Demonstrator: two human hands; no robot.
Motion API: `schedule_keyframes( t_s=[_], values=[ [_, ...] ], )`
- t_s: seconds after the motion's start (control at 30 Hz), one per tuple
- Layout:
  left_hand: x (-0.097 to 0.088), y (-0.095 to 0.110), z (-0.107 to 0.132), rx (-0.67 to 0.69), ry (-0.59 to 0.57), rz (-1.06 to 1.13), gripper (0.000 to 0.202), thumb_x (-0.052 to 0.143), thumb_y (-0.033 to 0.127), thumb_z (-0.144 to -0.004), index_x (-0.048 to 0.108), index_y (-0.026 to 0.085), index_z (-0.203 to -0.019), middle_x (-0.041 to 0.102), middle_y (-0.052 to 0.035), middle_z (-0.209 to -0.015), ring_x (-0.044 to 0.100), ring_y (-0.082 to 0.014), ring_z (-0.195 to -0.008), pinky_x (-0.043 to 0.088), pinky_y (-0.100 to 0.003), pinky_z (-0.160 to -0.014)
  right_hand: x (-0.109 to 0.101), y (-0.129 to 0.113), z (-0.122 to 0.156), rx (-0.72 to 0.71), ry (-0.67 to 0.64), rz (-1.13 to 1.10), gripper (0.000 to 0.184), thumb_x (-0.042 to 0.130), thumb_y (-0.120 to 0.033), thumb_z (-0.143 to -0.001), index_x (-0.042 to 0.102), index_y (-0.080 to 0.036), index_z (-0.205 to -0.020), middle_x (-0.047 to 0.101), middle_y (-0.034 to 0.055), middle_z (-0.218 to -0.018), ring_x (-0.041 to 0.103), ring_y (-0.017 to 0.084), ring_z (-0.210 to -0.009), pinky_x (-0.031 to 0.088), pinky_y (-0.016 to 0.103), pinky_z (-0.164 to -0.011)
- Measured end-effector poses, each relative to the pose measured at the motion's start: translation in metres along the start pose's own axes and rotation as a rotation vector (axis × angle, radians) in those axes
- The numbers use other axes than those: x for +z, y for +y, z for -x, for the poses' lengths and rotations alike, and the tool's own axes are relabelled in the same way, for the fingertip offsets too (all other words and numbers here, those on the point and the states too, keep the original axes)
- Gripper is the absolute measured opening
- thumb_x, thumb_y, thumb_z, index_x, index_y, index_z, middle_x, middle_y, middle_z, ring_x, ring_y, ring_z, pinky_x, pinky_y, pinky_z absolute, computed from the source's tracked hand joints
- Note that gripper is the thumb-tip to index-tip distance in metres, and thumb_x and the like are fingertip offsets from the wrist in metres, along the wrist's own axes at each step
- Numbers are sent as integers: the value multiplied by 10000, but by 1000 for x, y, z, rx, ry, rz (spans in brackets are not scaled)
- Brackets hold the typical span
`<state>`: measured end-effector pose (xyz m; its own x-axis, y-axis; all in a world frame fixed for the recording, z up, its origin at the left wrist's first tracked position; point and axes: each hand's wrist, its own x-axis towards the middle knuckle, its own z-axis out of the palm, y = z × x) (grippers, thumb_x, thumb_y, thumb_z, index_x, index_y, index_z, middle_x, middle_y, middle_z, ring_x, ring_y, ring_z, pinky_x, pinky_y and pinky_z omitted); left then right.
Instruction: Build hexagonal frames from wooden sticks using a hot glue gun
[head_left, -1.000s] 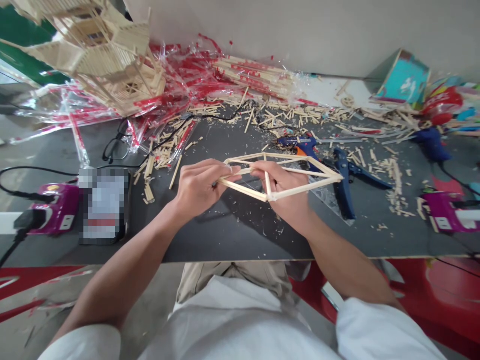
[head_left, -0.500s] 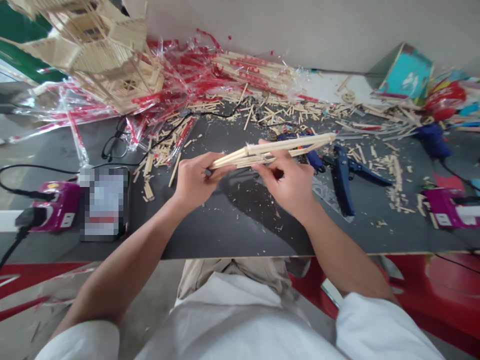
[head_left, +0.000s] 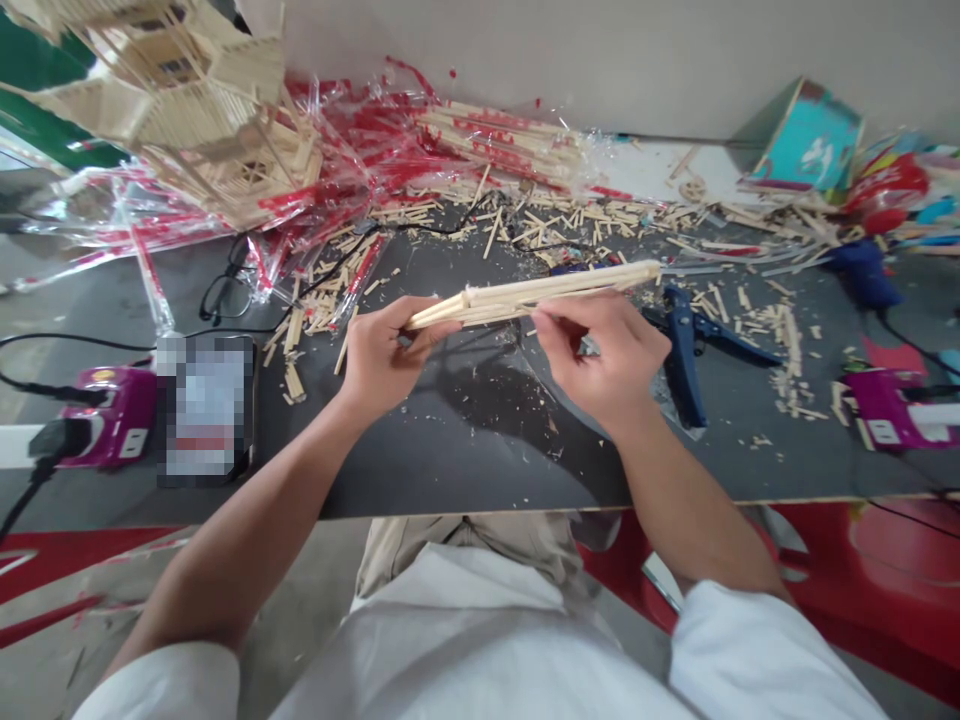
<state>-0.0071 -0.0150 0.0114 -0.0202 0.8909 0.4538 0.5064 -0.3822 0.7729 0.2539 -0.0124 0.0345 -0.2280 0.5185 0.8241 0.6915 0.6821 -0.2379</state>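
Note:
A slim frame of pale wooden sticks (head_left: pixel 562 284), joined at its corners, is held above the dark tabletop. My left hand (head_left: pixel 382 355) is closed on its left end, thumb and fingers pinching the sticks. At the near side of the frame, right of its middle, my right hand (head_left: pixel 600 350) has thumb and fingertips pinched together on the lower sticks; the exact grip is partly hidden. The frame's far right end points past my right hand. Beyond that hand, blue-handled cutters (head_left: pixel 684 360) lie on the table.
A stick-built tower model (head_left: pixel 187 110) stands back left beside red-and-clear wrappers (head_left: pixel 345 140). Cut stick pieces (head_left: pixel 570 225) litter the back. A phone (head_left: pixel 206 410), glasses (head_left: pixel 225 290) and a purple power socket (head_left: pixel 112 415) lie left; another socket (head_left: pixel 889 410) and a blue glue gun (head_left: pixel 864 275) are right.
My right hand has slid right along the frame. The frame and my left hand have shifted slightly left, and the frame has tipped so its sticks look closer together.

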Motion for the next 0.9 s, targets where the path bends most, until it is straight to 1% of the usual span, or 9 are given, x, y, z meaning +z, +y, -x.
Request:
schedule_keyframes(
  t_s=[0.07, 0.13, 0.23, 0.37, 0.43, 0.53, 0.6, 0.73, 0.9],
  values=[
    [-1, 2, 1, -65, -12, 45, 291, 860, 484, -910, 858, 214, -1019, 766, -3, -768, 585, -92, -592, 453, -237, -573, -6, 0, -4, 102, 12, 35, 221, 595, -437, -1095, 691, -283, -969, 711, 18, -760, 612, 153, -595, 555, 341, -641],
    [-1, 6, 1, -124, -19, 93, 286, 870, 474, -902, 858, 221, -1036, 792, -8, -796, 612, -90, -578, 480, -232, -564, -13, 6, -9, 269, -11, 131, 370, 517, -560, -1100, 659, -272, -916, 667, 60, -760, 642, 201, -669, 584, 404, -725],
    [-1, 13, 0, -200, -10, 187, 283, 862, 463, -904, 843, 211, -1030, 821, -29, -818, 704, -122, -612, 526, -229, -539, -23, 33, -15, 463, -74, 299, 438, 493, -655, -1074, 669, -256, -1037, 673, 100, -895, 682, 260, -814, 606, 495, -892],
    [-1, 18, -6, -304, -28, 358, 332, 841, 479, -918, 800, 176, -1047, 850, -85, -913, 811, -180, -725, 532, -216, -470, -25, 87, -8, 537, -126, 406, 386, 476, -581, -1084, 670, -251, -1132, 689, 142, -1067, 687, 293, -974, 604, 513, -933],
    [-2, 18, -9, -360, -40, 437, 405, 848, 545, -903, 776, 171, -1039, 852, -105, -945, 810, -177, -708, 505, -207, -430, -21, 107, 2, 595, -258, 422, 368, 555, -537, -1051, 663, -216, -1196, 696, 162, -1110, 686, 324, -1076, 588, 538, -999],
    [-5, 16, -14, -480, -82, 545, 489, 856, 631, -865, 749, 177, -1013, 852, -123, -999, 809, -173, -703, 474, -193, -398, -9, 120, 13, 732, -493, 449, 539, 695, -470, -972, 625, -84, -1341, 698, 254, -1234, 680, 398, -1202, 558, 571, -1060],
    [-6, 15, -16, -574, -130, 604, 491, 860, 631, -855, 745, 175, -995, 851, -128, -1015, 811, -171, -713, 461, -180, -387, -2, 120, 15, 788, -570, 451, 546, 667, -370, -989, 595, -18, -1399, 701, 296, -1287, 687, 423, -1246, 530, 578, -1105],
    [-7, 13, -18, -707, -174, 712, 424, 855, 566, -867, 762, 165, -972, 848, -123, -987, 802, -155, -701, 467, -156, -383, 5, 118, 11, 877, -574, 449, 448, 623, -272, -991, 639, -25, -1364, 758, 279, -1211, 732, 430, -1180, 544, 577, -1074],
    [-4, 6, -19, -797, -160, 766, 350, 876, 491, -850, 770, 171, -940, 845, -109, -973, 780, -132, -667, 499, -159, -414, -3, 124, 12, 873, -441, 412, 304, 623, -358, -1012, 713, -129, -1191, 786, 222, -1124, 763, 395, -1083, 577, 567, -1007]
  ],
)
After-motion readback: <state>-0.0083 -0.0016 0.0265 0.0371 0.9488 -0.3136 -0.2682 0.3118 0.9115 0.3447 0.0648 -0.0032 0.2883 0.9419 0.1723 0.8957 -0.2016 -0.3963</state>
